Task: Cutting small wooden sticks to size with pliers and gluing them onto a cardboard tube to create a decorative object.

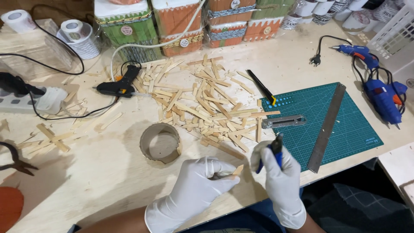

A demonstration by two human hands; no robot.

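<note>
Two gloved hands work at the near edge of your wooden table. Left to right:

- Black glue gun, lying far back.
- Cardboard ring, open end up, just beyond your left hand.
- Left hand, fingers closed on a short wooden stick piece; its long axis points up and right, toward your right hand.
- Loose wooden sticks, heaped behind.
- Right hand, fingers wrapped around blue-handled cutters, tip just beside the piece's free end.
- Green cutting mat, steel ruler across it.
</note>
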